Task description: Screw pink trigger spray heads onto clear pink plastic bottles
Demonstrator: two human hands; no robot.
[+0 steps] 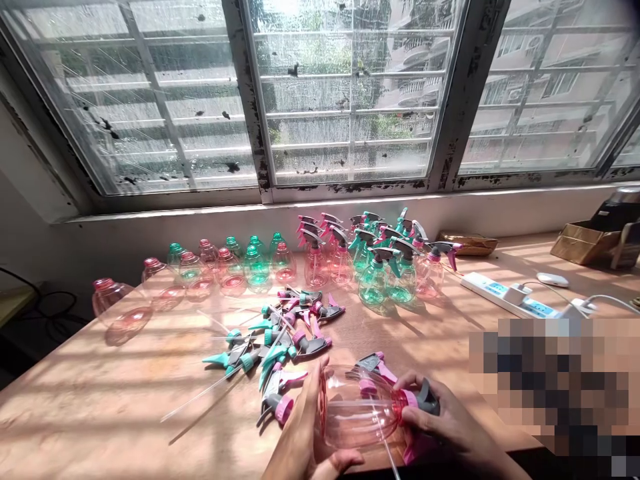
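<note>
A clear pink spray bottle (357, 417) lies sideways in the air over the table's near edge, neck to the right. My left hand (305, 427) is wrapped round its base end. My right hand (445, 417) grips a grey trigger spray head (427, 398) with a pink collar at the bottle's neck; whether it is threaded on, I cannot tell. A pale straight line like a dip tube shows within the bottle. Just behind it lies a loose pink-and-grey spray head (371, 373), and another (277, 405) rests left of my left hand.
Loose pink and green spray heads (280, 333) are heaped mid-table. Open bottles (233, 270) stand back left, and bottles with heads fitted (385, 277) back right. A power strip (510, 297) with plugs and a cardboard box (575, 241) are at the right. A blurred patch covers the right front.
</note>
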